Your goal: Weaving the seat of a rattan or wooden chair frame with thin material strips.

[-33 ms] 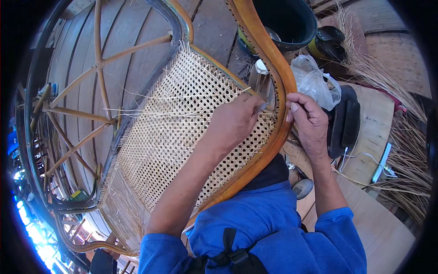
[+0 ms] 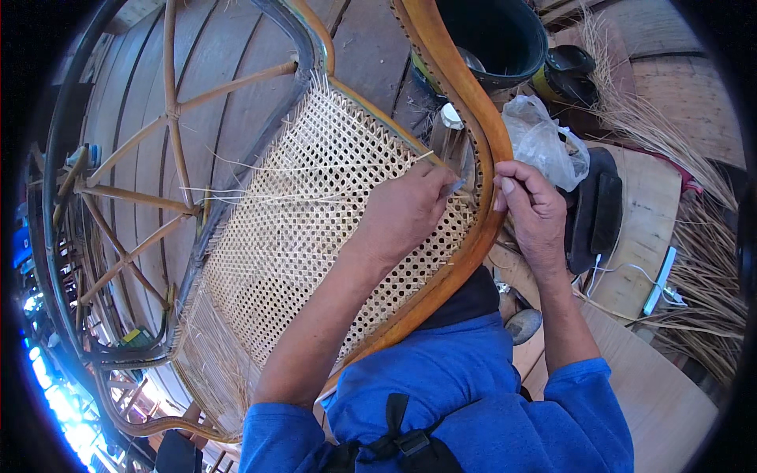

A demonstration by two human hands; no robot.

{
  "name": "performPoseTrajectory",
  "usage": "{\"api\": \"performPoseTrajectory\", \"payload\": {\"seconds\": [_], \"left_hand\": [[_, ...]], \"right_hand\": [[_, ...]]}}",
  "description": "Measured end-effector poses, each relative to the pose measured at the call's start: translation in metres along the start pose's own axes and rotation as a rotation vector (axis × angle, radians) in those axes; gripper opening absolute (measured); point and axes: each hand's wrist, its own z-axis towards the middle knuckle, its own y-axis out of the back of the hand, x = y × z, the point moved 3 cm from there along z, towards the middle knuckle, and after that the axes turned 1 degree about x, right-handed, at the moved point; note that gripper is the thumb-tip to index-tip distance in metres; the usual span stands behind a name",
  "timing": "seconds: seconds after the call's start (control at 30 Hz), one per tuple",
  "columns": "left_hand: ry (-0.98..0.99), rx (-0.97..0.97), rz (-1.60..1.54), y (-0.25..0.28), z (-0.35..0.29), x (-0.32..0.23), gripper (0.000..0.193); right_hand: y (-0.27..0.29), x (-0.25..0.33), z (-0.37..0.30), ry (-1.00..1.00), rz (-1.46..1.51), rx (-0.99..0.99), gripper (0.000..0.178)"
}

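A woven cane panel point(image 2: 288, 229) with an open pattern of holes spans a curved wooden chair frame point(image 2: 473, 244) tilted across my lap. My left hand point(image 2: 400, 206) is closed above the upper right of the weave, and a small shiny grey-blue piece point(image 2: 452, 187) sticks out from its fingertips. What that piece is, I cannot tell. At the outer side of the brown rim, my right hand point(image 2: 538, 211) pinches thumb against fingers; whatever lies between them is too small to make out. Loose pale cane strands point(image 2: 315, 168) trail leftward across the panel from near my left hand.
Beyond the rim stand a dark bucket point(image 2: 505, 39), a bottle with a white cap point(image 2: 452, 118) and a crumpled clear plastic bag point(image 2: 544, 142). Bundled cane strands point(image 2: 706, 268) lie at the far right. A bamboo-like pole framework point(image 2: 169, 118) rises at left over plank flooring point(image 2: 229, 47).
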Motion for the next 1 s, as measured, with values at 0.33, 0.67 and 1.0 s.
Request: {"api": "performPoseTrajectory", "payload": {"seconds": [0.33,0.67,1.0], "left_hand": [[-0.059,-0.018,0.33,-0.006,-0.001,-0.02,0.009],[-0.011,0.108,0.31,-0.006,0.01,-0.023,0.011],[-0.002,0.109,0.148,-0.004,0.015,-0.015,0.013]], "right_hand": [[-0.003,0.004,0.0,0.024,-0.029,-0.009,0.019],[0.066,-0.022,-0.046,-0.164,-0.01,-0.193,0.015],[0.084,-0.139,-0.189,-0.264,-1.006,0.183,0.032]]}}
